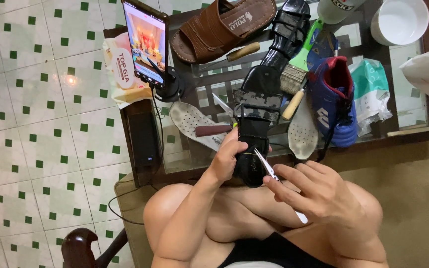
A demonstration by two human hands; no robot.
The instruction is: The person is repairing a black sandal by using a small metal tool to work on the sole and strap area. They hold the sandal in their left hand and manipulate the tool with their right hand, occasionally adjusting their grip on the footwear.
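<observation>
The person's left hand (228,158) is gripping the near end of the black sandal (259,119) lying sole-up over the counter (413,111) edge, while the right hand (319,191), closed around small scissors (269,168), is trimming there, seemingly only starting, the blue shoe (333,99) waiting untouched.

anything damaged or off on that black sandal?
Yes. The black sandal has a scuffed grey patch of worn surface across its insole, mid-length. The left hand grips its near end; the right hand holds scissors against it. Two loose insoles lie beside it.
</observation>
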